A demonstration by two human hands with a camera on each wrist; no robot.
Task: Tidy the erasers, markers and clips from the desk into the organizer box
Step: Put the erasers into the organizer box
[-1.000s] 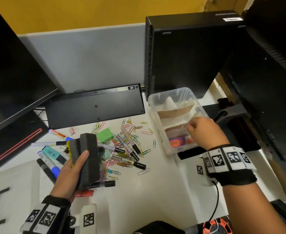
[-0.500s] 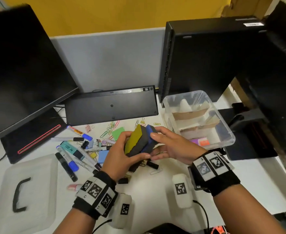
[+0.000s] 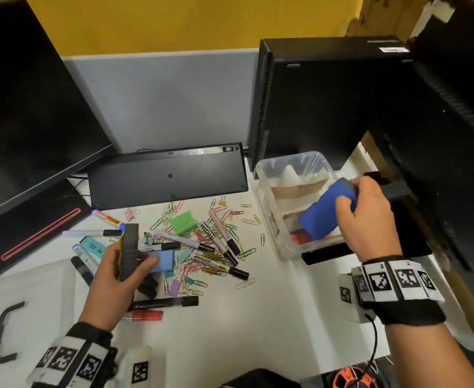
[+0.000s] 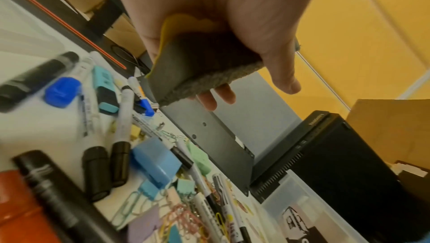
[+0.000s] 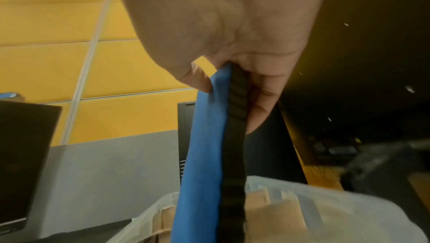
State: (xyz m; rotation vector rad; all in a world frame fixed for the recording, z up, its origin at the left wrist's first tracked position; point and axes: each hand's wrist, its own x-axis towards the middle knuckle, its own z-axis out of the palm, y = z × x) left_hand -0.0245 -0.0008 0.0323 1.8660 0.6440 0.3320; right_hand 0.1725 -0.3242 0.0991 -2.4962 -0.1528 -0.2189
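Note:
My right hand [image 3: 366,217] pinches a blue-backed board eraser [image 3: 325,211] by one end and holds it tilted over the clear organizer box [image 3: 269,217]; the same blue eraser [image 5: 204,155] hangs below my fingers above the box [image 5: 349,208]. My left hand [image 3: 115,273] grips a yellow-backed grey eraser [image 3: 128,252] above the pile on the desk; the yellow eraser [image 4: 193,66] shows its felt face. Markers [image 3: 220,235], coloured paper clips [image 3: 247,252], a green eraser [image 3: 182,222] and a light blue eraser [image 3: 164,260] lie scattered on the white desk.
An upturned black keyboard [image 3: 165,177] lies behind the pile. A monitor [image 3: 31,113] stands at the left, a black computer tower [image 3: 328,102] behind the box. The box lid [image 3: 20,312] with a black handle lies at the near left.
My hands, together on two stacked erasers half a second ago, have parted. The right hand carried the blue eraser right, over the box; the left hand kept the yellow one.

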